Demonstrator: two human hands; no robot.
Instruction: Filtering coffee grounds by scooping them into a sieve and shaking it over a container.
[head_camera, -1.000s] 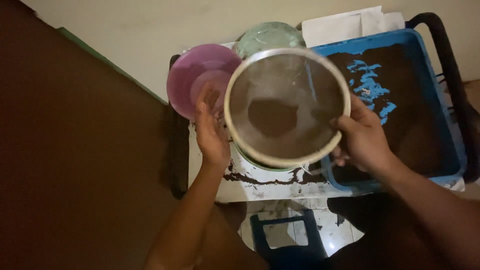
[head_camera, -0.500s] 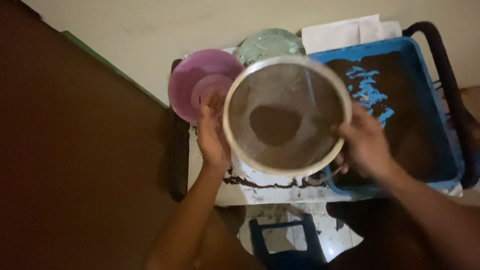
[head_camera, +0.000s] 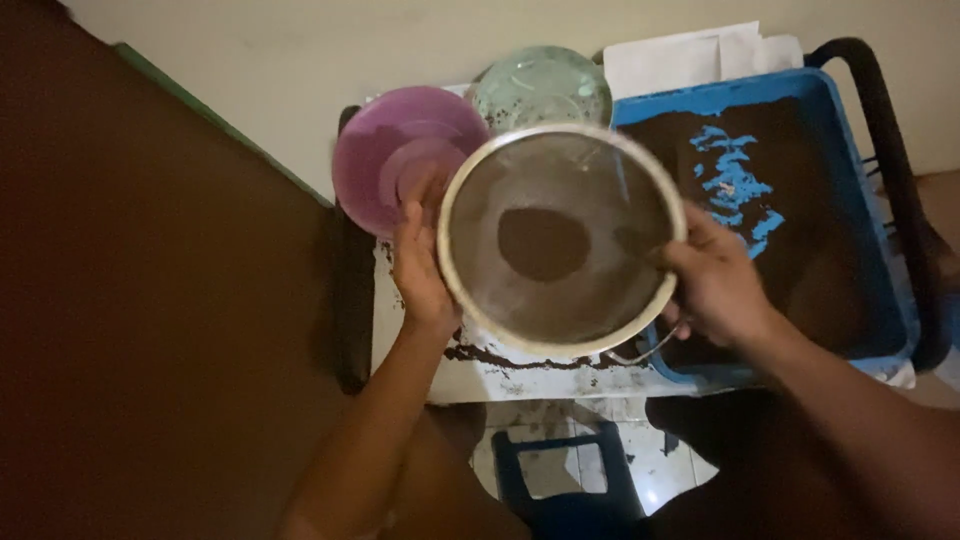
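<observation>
Both hands clasp 1 round metal sieve (head_camera: 562, 240) by its rim: the left hand (head_camera: 420, 268) on its left edge, the right hand (head_camera: 716, 282) on its right. A dark heap lies in the mesh. The sieve hangs above a white table (head_camera: 480, 370), beside a purple bowl (head_camera: 400, 150), a green bowl (head_camera: 540, 85) and a blue tray (head_camera: 860, 200) of dark powder.

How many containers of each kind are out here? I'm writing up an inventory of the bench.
Sieve, held by left hand and right hand: 1
Bowls, purple bowl and green bowl: 2
Blue tray: 1
Total: 4
</observation>
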